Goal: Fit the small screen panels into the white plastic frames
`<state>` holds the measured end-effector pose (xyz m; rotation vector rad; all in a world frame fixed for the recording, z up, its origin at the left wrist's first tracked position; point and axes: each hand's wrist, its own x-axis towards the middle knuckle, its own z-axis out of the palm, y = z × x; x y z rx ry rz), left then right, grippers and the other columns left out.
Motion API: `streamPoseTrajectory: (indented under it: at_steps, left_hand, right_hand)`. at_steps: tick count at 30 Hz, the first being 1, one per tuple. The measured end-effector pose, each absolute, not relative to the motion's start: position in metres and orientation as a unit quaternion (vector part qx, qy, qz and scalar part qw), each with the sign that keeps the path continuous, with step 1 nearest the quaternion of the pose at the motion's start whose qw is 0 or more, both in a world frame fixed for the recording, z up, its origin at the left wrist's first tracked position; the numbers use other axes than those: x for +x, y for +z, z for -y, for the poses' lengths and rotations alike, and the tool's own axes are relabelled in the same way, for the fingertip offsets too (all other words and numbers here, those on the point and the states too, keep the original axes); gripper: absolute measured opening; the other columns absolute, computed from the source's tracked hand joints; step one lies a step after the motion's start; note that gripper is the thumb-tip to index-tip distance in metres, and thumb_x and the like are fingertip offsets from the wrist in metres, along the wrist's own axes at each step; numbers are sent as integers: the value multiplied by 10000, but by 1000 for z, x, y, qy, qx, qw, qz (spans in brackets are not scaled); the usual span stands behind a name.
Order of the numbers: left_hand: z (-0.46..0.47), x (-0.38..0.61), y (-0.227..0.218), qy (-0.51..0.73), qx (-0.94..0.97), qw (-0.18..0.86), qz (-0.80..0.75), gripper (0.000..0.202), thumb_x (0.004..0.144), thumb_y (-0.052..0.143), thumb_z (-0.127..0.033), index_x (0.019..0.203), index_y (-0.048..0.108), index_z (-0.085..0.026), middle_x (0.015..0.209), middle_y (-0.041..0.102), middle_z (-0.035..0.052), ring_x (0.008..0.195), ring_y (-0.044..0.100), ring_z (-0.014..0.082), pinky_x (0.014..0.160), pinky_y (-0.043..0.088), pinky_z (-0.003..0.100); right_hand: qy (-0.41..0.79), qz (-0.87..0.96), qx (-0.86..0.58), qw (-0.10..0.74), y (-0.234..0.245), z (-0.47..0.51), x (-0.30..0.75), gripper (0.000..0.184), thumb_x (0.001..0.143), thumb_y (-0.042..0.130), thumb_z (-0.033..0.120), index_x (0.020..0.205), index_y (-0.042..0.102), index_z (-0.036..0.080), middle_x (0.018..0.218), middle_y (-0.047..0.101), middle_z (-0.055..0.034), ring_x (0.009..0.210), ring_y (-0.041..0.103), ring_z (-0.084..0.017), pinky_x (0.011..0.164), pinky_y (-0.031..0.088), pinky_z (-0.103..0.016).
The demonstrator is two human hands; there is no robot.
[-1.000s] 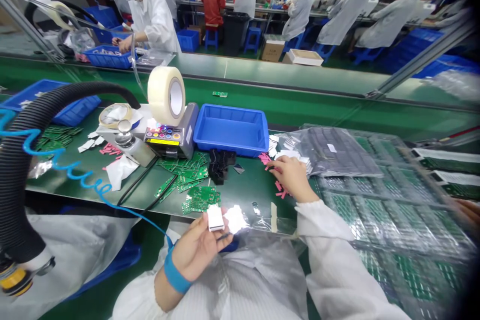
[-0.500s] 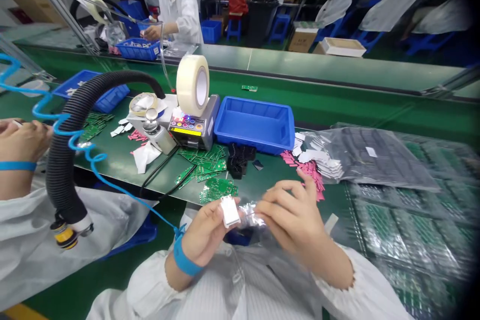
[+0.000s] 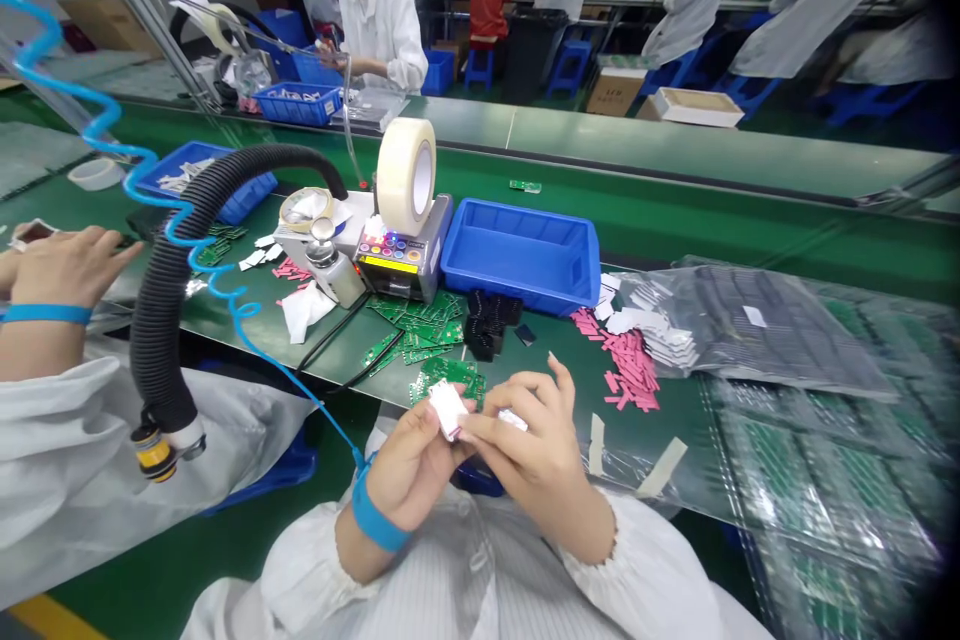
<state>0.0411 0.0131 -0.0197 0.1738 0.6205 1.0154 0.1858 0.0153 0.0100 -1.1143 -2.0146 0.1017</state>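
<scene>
Head view: the right hand (image 3: 536, 445) has come back from the pink strips (image 3: 630, 365) further out on the desk (image 3: 559, 338) and now meets the left hand (image 3: 409, 465) just off the near edge. Left fingers pinch the small white part (image 3: 448, 408). Right fingers are narrow, tips pressed on the part's right edge, with a tiny shiny bit under them I can't make out. So both hands are on that one piece now. Green circuit boards (image 3: 420, 330) lie just beyond, with the blue tray (image 3: 521, 255) behind those.
</scene>
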Motion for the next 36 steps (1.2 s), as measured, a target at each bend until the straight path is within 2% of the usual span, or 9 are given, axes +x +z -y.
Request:
streamPoseTrajectory:
  at_steps: [5,9,12,15,21,27,31,33,36]
  left_hand:
    - [-7,40,-24,507,84,813,-275,357,670,725,-420,990,690,-266,1081,670,29,1062,559,210,948,430,409]
    - [-7,34,-26,501,236,770,-318,359,775,604,-453,1096,646,-298,1251,596,58,1167,516,259,1010,376,483]
    - [-13,15,-26,485,510,587,-400,402,801,604,-330,1201,578,-343,1371,513,55,1278,422,276,1065,297,498]
    - [-17,-8,-24,359,772,385,-357,415,813,580,-211,1196,579,-372,1281,606,49,1251,466,263,1102,201,526]
    - [3,-36,-28,210,880,267,-332,457,869,462,-166,1315,474,-265,1214,647,118,1182,544,237,1098,249,496]
    - [25,-59,-41,290,759,427,-397,400,803,573,-157,1173,612,-305,1115,705,59,1025,647,232,1042,386,410]
    - [25,-98,-81,448,399,633,-489,325,703,672,-83,1002,715,-203,969,750,86,1002,661,257,968,470,381]
    - [24,-130,-106,629,37,617,-472,342,772,584,-58,1103,656,-109,906,752,138,908,696,257,877,534,375]
    - [27,-180,-135,692,-61,555,-458,509,910,311,-68,1380,364,-255,940,755,37,816,715,146,779,573,267]
  right_hand:
    - [102,758,-502,404,-6,-11,175,342,779,631,450,1048,603,242,931,620,-45,886,550,-226,997,218,-555]
    - [146,736,-507,424,0,-12,171,106,763,620,309,849,625,248,762,614,12,797,553,-194,1008,211,-527]
    - [155,768,-485,389,7,-14,177,105,714,636,257,815,622,234,740,610,15,787,543,-187,1004,212,-520]
    - [172,821,-453,301,11,-14,184,97,682,651,252,763,615,212,723,599,12,799,530,-187,1016,194,-515]
    - [231,849,-434,190,8,-12,167,96,680,658,276,712,631,190,700,579,9,776,510,-165,993,229,-475]
    - [410,808,-386,176,-4,-20,132,148,572,759,265,619,646,182,628,537,14,728,475,-167,834,323,-395]
    - [599,629,-410,277,-11,-55,114,135,569,766,231,629,656,180,661,571,24,688,505,-136,740,370,-314]
    - [609,558,-459,327,-16,-84,110,131,729,671,297,744,654,168,713,580,12,669,516,-118,678,400,-283]
    - [622,424,-528,393,-26,-125,106,230,889,518,349,956,596,143,797,579,-1,632,530,-97,603,449,-260]
